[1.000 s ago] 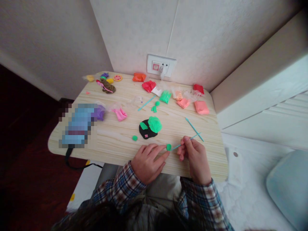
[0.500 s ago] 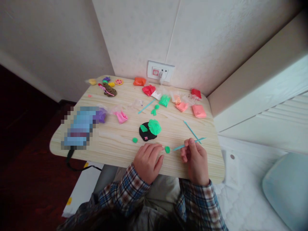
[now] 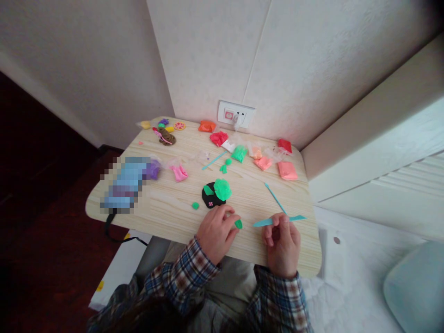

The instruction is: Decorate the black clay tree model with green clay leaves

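Observation:
My left hand [image 3: 217, 233] is at the near side of the table, thumb and forefinger closed around the edge of a small flat green clay piece [image 3: 238, 224]. In my right hand [image 3: 282, 243] a light-blue plastic clay tool [image 3: 262, 222] is pinched between thumb and fingers, one end pointing left toward that piece. Beyond my left hand lies a black clay disc [image 3: 207, 200] bearing a ruffled green clay leaf [image 3: 222, 190], a smaller green leaf and a tiny pink flower [image 3: 210, 204]. Another green clay bit [image 3: 195, 206] rests left of my left hand.
Clay packets, among them a green one [image 3: 239, 153] and a salmon one [image 3: 287, 170], line the table's [image 3: 166, 212] back. Two more blue tools [image 3: 275, 197] lie loose. A blurred-out device [image 3: 125, 182] sits left, a wall socket [image 3: 236, 114] behind.
My left fingers have come onto the green clay piece, which is now tilted and partly covered. The tool in my right hand has turned nearly level. The whole view has shifted slightly.

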Tool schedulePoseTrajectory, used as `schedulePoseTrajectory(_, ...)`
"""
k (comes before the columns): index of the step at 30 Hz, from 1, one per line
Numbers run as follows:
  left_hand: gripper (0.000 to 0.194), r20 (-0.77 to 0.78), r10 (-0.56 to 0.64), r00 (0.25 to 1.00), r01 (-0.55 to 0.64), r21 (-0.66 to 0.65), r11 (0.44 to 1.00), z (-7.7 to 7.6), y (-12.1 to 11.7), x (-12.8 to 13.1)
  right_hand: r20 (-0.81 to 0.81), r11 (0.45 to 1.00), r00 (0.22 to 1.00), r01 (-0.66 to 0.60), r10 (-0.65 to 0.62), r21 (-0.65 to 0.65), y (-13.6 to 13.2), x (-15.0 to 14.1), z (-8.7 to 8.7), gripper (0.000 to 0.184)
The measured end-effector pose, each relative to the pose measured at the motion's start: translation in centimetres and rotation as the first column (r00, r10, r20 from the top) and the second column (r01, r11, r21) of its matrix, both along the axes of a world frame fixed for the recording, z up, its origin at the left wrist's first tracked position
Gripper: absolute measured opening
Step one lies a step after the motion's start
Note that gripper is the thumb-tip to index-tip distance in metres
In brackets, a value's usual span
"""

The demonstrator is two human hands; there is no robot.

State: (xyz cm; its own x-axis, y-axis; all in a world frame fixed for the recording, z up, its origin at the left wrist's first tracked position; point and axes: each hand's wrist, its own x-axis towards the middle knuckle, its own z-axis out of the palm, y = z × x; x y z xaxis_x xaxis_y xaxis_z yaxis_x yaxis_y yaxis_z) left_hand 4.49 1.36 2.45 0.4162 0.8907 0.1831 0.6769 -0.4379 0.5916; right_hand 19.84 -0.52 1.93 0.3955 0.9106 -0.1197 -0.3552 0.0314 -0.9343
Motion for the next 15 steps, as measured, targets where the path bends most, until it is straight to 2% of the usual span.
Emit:
schedulePoseTrajectory(8,0.008,0.027,0.038,0.999,-0.04,0.069,0.997,-0.36,-0.23,0.05,-0.026,1.0,1.0,-0.011,0.011,0.011,-0.08,0.09,0.14,0.033)
schedulePoseTrajectory(15,0.004,0.034,0.089,0.995,-0.091,0.049,0.995,0.01,-0.19,0.32,-0.022,1.0,1.0,-0.004,0.004,-0.006,-0.09,0.05,0.27,0.034)
